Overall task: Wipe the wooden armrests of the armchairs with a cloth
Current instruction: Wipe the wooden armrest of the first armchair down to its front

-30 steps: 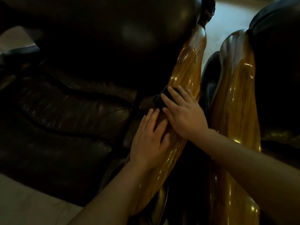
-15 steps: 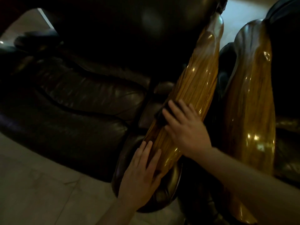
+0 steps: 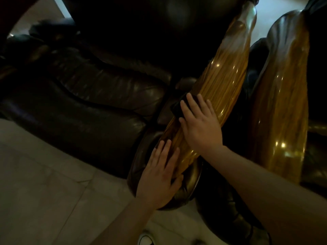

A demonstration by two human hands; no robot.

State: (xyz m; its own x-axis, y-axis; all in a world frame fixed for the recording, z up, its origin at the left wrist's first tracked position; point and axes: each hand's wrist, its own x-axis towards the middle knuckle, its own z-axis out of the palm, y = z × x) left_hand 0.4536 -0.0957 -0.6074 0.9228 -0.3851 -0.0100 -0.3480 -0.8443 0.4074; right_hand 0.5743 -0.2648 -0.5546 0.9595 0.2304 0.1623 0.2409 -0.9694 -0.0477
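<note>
Wooden armrest [image 3: 224, 85] of the nearer armchair: glossy golden-brown timber with pronounced lengthwise grain, running diagonally from upper right down to lower centre. Small bright highlights sit along its curved top; the far end is paler under glare. Its lower front end rounds off into a dark, polished scroll.

Cloth [image 3: 177, 107]: dark, almost black, bunched — it lies on the left flank of this armrest, about halfway along. Only a small part shows past the fingertips.

Right hand [image 3: 200, 124]: laid flat on the armrest, fingers spread and pointing up the rail, pressing the cloth against the wood. Grip is a flat-palm hold on the cloth, not a closed fist.

Left hand [image 3: 159, 175]: open and wide, holding nothing, palm resting on the rounded lower end of the same armrest, fingers extended up onto the grain.

Second wooden armrest [image 3: 281, 106]: same finish and grain, belonging to the neighbouring chair, just beside the first on the right — neither hand touches it.

Dark brown leather seat cushion [image 3: 99, 99] lies left of the worked armrest. Pale tiled floor [image 3: 44, 183] below; lighting is dim.
</note>
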